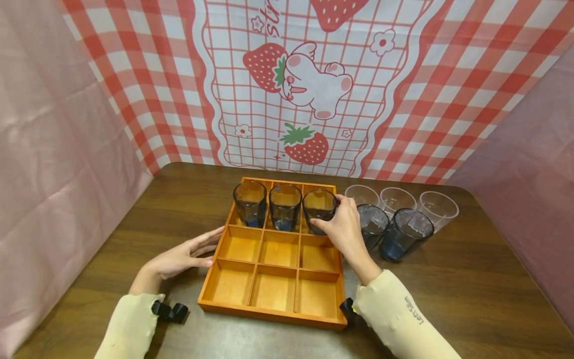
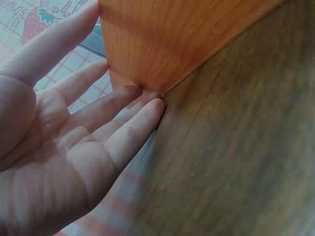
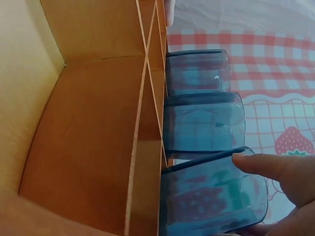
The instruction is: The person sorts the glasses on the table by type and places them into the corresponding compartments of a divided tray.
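Note:
A wooden box [image 1: 275, 269] divided into square compartments lies in front of me. Three dark tinted glasses stand in its far row: a left glass [image 1: 249, 205], a middle glass [image 1: 285, 209] and a right glass [image 1: 319, 212]. My right hand [image 1: 347, 227] grips that right glass near its rim, thumb on the near side; the right wrist view shows the glass [image 3: 211, 196] slightly tilted against the other two. With fingers extended, my left hand [image 1: 181, 257] touches the box's left side. In the left wrist view its fingertips [image 2: 156, 105] meet the orange side wall [image 2: 162, 44] low down.
Right of the box stand two more dark glasses, one [image 1: 373, 224] beside my right hand and one [image 1: 405, 234] farther right. Behind them is a row of clear glasses [image 1: 438, 207]. A checked strawberry cloth [image 1: 309, 99] hangs at the table's [image 1: 471, 279] back edge.

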Motion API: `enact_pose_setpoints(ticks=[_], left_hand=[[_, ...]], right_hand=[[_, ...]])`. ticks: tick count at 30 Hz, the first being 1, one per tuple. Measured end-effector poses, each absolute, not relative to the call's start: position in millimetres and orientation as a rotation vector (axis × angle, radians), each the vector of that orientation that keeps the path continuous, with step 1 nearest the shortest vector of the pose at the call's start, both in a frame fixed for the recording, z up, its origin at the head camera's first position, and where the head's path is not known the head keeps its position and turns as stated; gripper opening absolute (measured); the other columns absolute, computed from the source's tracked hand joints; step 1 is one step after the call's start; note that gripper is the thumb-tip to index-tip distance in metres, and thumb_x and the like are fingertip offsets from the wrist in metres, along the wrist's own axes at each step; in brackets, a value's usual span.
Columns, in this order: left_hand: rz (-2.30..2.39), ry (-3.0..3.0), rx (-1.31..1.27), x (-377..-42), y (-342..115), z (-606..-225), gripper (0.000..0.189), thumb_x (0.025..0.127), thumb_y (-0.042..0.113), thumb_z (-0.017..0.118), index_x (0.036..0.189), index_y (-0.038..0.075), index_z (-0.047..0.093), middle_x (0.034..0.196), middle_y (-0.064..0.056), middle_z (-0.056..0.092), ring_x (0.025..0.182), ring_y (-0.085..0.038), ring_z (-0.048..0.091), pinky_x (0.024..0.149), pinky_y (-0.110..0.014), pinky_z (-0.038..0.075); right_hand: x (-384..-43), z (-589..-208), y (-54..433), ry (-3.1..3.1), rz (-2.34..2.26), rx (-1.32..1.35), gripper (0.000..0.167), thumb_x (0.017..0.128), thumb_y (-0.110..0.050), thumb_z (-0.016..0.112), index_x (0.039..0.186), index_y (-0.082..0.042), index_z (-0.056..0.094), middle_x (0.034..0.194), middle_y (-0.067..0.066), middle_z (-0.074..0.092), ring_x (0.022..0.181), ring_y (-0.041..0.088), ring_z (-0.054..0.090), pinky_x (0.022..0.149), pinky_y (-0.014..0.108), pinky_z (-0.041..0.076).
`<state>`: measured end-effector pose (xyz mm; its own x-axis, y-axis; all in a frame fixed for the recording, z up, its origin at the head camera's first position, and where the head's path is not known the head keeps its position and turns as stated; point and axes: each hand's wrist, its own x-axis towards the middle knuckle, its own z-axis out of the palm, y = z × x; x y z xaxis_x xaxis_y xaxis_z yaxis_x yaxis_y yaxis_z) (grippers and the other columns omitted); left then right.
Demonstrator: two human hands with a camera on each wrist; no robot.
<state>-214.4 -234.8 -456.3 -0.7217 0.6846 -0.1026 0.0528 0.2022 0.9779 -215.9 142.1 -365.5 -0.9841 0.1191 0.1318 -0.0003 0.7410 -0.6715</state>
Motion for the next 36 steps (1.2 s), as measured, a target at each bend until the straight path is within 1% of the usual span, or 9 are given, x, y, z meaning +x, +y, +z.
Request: enact_pose_setpoints(ticks=[4,8,13,18,23,27,30,33,36], left_hand=[[1.555,1.951,0.685,-214.2,-234.5,-456.2,0.078,0.096,0.011,0.059,0.157,0.011,0.010,0.162,-0.022,0.006,0.144,-0.047,0.017,0.099,-0.013,0.040],[1.562,1.951,0.680,-214.0,-234.8,-455.6,0.078,0.096,0.011,0.059,0.157,0.011,0.010,0.162,-0.022,0.006,0.145,-0.047,0.017,0.099,-0.014,0.040],[1.559,1.959,0.677,-214.1,-235.6,-455.0,0.079,0.096,0.011,0.059,0.157,0.011,0.010,0.162,-0.022,0.006,0.144,-0.047,0.017,0.100,-0.014,0.040],[1.556,1.961,0.660,-214.7,-236.1,-453.9,0.079,0.096,0.012,0.059,0.157,0.012,0.010,0.163,-0.021,0.005,0.145,-0.047,0.017,0.099,-0.014,0.040],[1.558,1.956,0.659,-214.9,-235.9,-452.3,0.079,0.096,0.011,0.059,0.157,0.011,0.009,0.163,-0.021,0.005,0.145,-0.047,0.017,0.099,-0.015,0.040],[1.562,1.945,0.661,-214.4,-235.2,-452.6,0.080,0.096,0.012,0.059,0.157,0.011,0.008,0.162,-0.022,0.004,0.145,-0.047,0.016,0.099,-0.015,0.040],[1.562,1.944,0.666,-214.4,-234.7,-453.7,0.080,0.096,0.011,0.059,0.157,0.010,0.008,0.162,-0.022,0.005,0.145,-0.047,0.016,0.099,-0.014,0.040],[1.555,1.954,0.668,-214.5,-234.0,-454.1,0.080,0.096,0.011,0.060,0.157,0.010,0.009,0.162,-0.022,0.006,0.145,-0.047,0.017,0.099,-0.013,0.040],[1.547,1.963,0.663,-214.5,-233.8,-454.0,0.080,0.095,0.012,0.060,0.157,0.010,0.010,0.162,-0.022,0.006,0.145,-0.046,0.017,0.099,-0.013,0.039]], right_hand=[[-213.5,-361.6,143.2,-2.777,1.104,-0.104,0.084,0.079,-0.022,0.081,0.143,0.007,0.034,0.141,0.028,0.040,0.130,0.044,0.040,0.110,0.055,0.035],[-210.3,-356.8,145.4,-2.743,1.143,-0.098,0.083,0.081,-0.020,0.079,0.144,0.007,0.032,0.144,0.027,0.039,0.132,0.042,0.040,0.110,0.053,0.035],[-207.5,-351.7,150.6,-2.693,1.215,-0.081,0.082,0.082,-0.017,0.077,0.145,0.006,0.029,0.146,0.024,0.037,0.137,0.038,0.039,0.111,0.049,0.037],[-204.2,-345.2,157.6,-2.663,1.341,-0.060,0.083,0.083,-0.016,0.077,0.147,0.004,0.026,0.149,0.022,0.034,0.141,0.034,0.036,0.115,0.044,0.035],[-199.7,-340.7,164.8,-2.596,1.452,-0.043,0.082,0.083,-0.014,0.077,0.147,0.003,0.028,0.150,0.021,0.035,0.143,0.032,0.034,0.117,0.039,0.032],[-196.0,-343.6,175.4,-2.550,1.518,0.019,0.081,0.084,-0.012,0.075,0.147,0.003,0.026,0.150,0.021,0.036,0.143,0.031,0.034,0.117,0.037,0.031],[-192.8,-348.1,187.5,-2.553,1.549,0.102,0.078,0.085,-0.009,0.073,0.147,0.004,0.027,0.150,0.021,0.037,0.142,0.031,0.035,0.115,0.035,0.033],[-188.1,-351.5,200.0,-2.551,1.574,0.208,0.072,0.086,-0.006,0.072,0.144,0.005,0.031,0.146,0.022,0.041,0.138,0.030,0.040,0.111,0.028,0.037],[-183.5,-352.0,211.3,-2.521,1.594,0.317,0.065,0.085,-0.001,0.071,0.140,0.007,0.037,0.142,0.023,0.046,0.130,0.016,0.048,0.105,0.017,0.039]])
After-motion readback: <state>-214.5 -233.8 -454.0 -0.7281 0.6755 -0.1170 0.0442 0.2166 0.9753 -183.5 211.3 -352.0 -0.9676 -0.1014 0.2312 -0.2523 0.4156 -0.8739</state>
